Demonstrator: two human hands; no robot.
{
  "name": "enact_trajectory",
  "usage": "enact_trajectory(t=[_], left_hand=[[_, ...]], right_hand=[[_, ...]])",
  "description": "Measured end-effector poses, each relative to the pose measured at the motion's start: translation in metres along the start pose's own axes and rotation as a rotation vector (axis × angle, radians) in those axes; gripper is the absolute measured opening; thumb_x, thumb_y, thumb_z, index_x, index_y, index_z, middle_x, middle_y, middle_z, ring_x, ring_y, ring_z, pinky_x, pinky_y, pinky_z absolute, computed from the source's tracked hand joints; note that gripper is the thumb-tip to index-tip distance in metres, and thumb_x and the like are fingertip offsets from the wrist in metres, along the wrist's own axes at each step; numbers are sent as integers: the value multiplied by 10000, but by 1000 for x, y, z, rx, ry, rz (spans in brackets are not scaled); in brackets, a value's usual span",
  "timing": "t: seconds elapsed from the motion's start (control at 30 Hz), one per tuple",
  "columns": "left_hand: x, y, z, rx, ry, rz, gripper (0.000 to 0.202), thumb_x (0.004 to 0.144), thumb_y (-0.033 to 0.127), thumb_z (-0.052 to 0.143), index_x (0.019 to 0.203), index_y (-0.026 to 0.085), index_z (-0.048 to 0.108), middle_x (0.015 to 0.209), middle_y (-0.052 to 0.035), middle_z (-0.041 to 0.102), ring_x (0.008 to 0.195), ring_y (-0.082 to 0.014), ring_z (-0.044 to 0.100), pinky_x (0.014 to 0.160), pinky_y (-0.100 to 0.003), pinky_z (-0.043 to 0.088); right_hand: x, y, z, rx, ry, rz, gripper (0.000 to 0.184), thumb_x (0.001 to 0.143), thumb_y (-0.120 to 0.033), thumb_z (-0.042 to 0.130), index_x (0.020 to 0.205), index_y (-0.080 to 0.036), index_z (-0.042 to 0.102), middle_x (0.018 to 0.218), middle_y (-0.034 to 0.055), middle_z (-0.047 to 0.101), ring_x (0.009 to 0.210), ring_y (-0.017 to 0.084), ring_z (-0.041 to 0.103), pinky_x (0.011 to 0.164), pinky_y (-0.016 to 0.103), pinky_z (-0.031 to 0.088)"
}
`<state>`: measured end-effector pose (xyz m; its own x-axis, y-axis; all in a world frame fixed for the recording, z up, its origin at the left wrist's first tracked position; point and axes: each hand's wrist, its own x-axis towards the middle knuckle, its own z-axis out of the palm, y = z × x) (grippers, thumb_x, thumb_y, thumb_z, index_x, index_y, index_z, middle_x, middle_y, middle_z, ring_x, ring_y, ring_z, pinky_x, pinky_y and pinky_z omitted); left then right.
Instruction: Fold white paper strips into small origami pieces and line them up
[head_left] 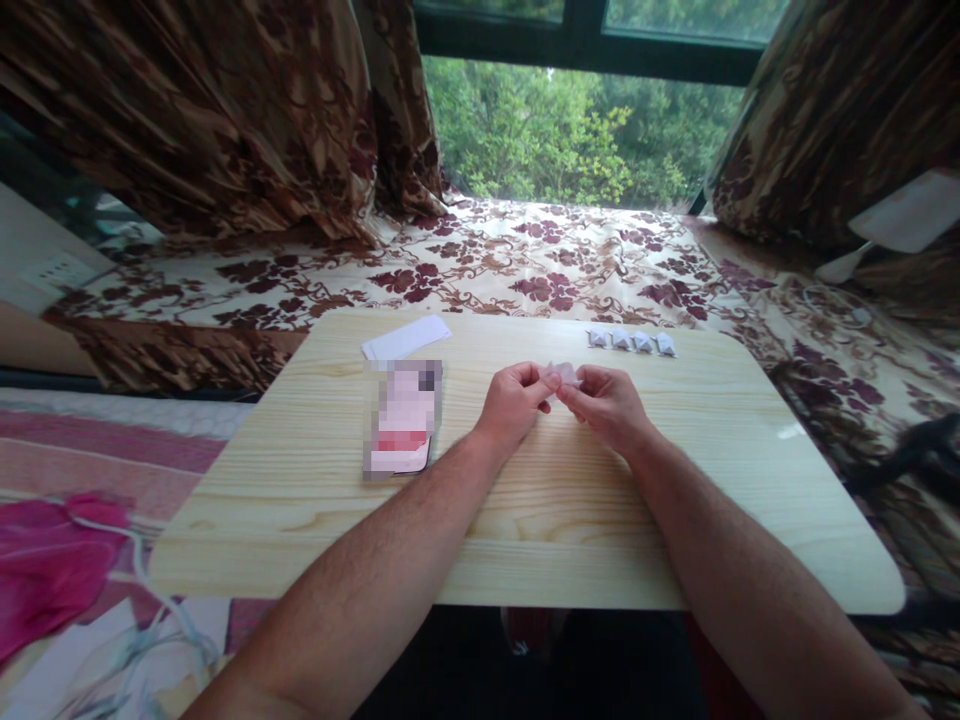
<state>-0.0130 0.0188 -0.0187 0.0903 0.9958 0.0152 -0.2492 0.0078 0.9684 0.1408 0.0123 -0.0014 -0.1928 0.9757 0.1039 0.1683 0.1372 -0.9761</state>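
Above the middle of the wooden table (555, 500), both hands pinch one small piece of folded white paper (564, 374). My left hand (514, 402) is closed on its left side, thumb on top. On the other side, my right hand (609, 402) grips it between thumb and fingers, which partly cover it. Farther back on the right, several small folded white paper shapes (642, 342) stand in a row. Flat strips of white paper (406, 338) lie at the back left. Nearer my left forearm is a phone (405, 415), its surface blurred by pixels.
Behind the table runs a ledge with a flowered cover (540, 270), below a window with curtains (300, 120) on both sides. A white lamp (904, 212) stands at the right. Left of the table are pink cloth (56, 560), white cables (139, 560) and loose paper (75, 660).
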Motion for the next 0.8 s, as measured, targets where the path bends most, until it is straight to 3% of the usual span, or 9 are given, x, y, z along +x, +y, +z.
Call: enact_trajectory(t=[0.3, 0.57, 0.8], left_hand=[[0, 0, 1, -54, -41, 52, 340, 730, 428, 800, 649, 155, 616, 596, 15, 576, 558, -82, 495, 559, -226, 402], [-2, 1, 0, -2, -2, 56, 390, 725, 463, 801, 609, 151, 598, 575, 11, 570, 549, -84, 497, 553, -230, 402], [-2, 3, -1, 48, 34, 62, 409, 710, 512, 810, 657, 155, 619, 637, 10, 586, 560, -84, 509, 520, -218, 436]], right_hand=[[-1, -4, 2, 56, -19, -22, 478, 740, -544, 782, 588, -196, 492, 488, -55, 443, 460, 74, 322, 472, 267, 199], [0, -1, 3, -7, -22, -17, 471, 751, -581, 752, 619, -195, 517, 489, -55, 429, 460, 76, 306, 457, 259, 189], [3, 2, -2, -17, 14, -10, 418, 780, -537, 749, 625, -184, 588, 491, -25, 552, 446, 92, 427, 460, 251, 308]])
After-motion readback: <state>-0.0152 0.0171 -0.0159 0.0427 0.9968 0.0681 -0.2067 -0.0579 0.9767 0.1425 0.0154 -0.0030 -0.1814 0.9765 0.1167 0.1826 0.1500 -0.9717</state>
